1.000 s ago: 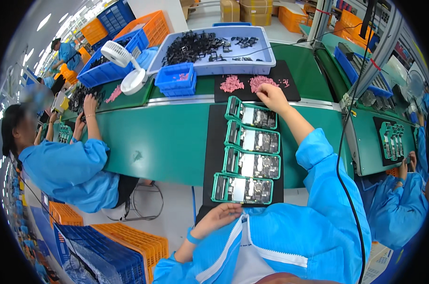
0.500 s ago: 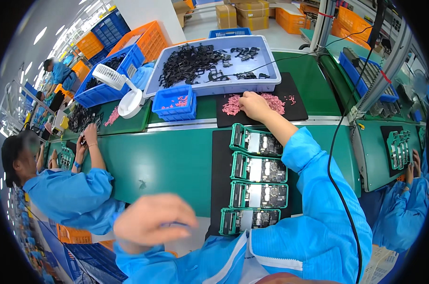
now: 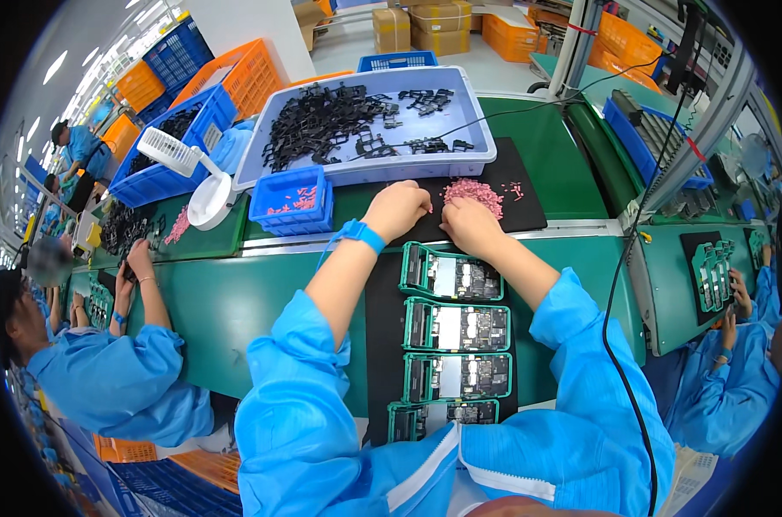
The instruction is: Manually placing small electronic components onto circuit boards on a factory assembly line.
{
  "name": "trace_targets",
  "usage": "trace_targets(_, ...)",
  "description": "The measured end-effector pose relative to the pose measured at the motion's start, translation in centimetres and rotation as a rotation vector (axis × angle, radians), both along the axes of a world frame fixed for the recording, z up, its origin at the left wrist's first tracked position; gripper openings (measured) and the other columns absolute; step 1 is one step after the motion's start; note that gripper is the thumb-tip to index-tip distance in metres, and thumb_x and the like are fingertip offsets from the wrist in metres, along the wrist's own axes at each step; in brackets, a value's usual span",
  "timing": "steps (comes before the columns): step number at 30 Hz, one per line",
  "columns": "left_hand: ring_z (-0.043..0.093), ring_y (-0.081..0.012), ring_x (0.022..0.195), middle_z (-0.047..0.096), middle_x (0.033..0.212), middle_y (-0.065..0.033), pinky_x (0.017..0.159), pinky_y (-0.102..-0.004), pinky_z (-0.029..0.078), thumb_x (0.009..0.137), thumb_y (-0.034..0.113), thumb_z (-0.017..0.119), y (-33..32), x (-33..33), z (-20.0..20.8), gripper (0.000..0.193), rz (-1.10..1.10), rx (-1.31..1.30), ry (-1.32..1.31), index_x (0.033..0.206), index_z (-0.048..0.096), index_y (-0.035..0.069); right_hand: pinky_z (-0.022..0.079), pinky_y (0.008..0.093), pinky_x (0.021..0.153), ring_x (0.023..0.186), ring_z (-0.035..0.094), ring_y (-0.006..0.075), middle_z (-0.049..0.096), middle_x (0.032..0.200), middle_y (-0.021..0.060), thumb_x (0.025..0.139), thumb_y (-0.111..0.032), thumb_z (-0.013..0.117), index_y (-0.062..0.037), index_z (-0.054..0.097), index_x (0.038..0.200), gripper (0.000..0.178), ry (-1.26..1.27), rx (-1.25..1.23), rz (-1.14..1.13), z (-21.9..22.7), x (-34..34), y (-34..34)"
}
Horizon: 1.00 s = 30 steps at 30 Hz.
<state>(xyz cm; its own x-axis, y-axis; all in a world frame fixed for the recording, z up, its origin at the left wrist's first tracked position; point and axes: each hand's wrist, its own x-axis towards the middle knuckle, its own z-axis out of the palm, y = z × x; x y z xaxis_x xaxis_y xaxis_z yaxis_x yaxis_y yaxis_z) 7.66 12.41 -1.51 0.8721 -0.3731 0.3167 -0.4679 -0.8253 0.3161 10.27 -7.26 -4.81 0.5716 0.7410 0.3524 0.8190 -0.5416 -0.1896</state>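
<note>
I wear a loose, bright blue cloth jacket (image 3: pixel 572 444), open at the neck along a white zip (image 3: pixel 513 483), pale cloth (image 3: pixel 467 497) beneath. Wide, creased sleeves (image 3: pixel 292 370) end on my forearms. Left hand (image 3: pixel 398 209), right hand (image 3: pixel 470 226): bare. Left wrist: flat blue band (image 3: pixel 362 233), loose strap end.

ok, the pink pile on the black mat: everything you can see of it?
The pile is a loose, low heap of many small pink pieces, too small to tell exact shape or material. It lies on the black mat, just in front of the large pale tray, with a few stray pieces to its right. The right hand covers part of its near side; finger contact is hidden.
</note>
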Motion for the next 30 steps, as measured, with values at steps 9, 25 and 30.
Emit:
trace_targets(9, 0.06, -0.0272, 0.086, 0.062, 0.082, -0.0075, 0.074, -0.0397, 0.048, 0.077, 0.015, 0.065, -1.0, 2.9, -1.3, 0.004, -0.076, 0.337, -0.081, 0.076, 0.065, 0.011, 0.048, 0.0418, 0.08, 0.09, 0.059, 0.0332, 0.06, 0.09, 0.0162, 0.076, -0.007, 0.061, -0.0006, 0.059, 0.084, 0.01, -0.013, 0.003, -0.075, 0.2, -0.6, -1.3)
trace_targets(25, 0.063, -0.0334, 0.078, 0.065, 0.079, -0.0156, 0.07, -0.0398, 0.05, 0.078, 0.011, 0.065, -2.3, -0.3, 0.3, 0.009, -0.006, -0.029, 0.178, 0.078, 0.064, 0.002, 0.047, 0.0444, 0.071, 0.082, 0.059, 0.0357, 0.06, 0.082, 0.016, 0.084, -0.012, 0.06, -0.0024, 0.058, 0.08, 0.01, 0.38, 0.293, -0.266, 1.1, -8.8, -11.7)
trace_targets(30, 0.062, -0.0323, 0.083, 0.063, 0.08, -0.015, 0.074, -0.0399, 0.05, 0.079, 0.011, 0.064, -7.4, -4.6, 3.0, 0.009, -0.257, 0.018, 0.266, 0.079, 0.065, 0.002, 0.048, 0.0429, 0.07, 0.079, 0.06, 0.035, 0.061, 0.081, 0.0149, 0.082, -0.01, 0.061, -0.0028, 0.059, 0.081, 0.008, 0.405, 0.29, -0.225, 0.0, -11.2, -12.9)
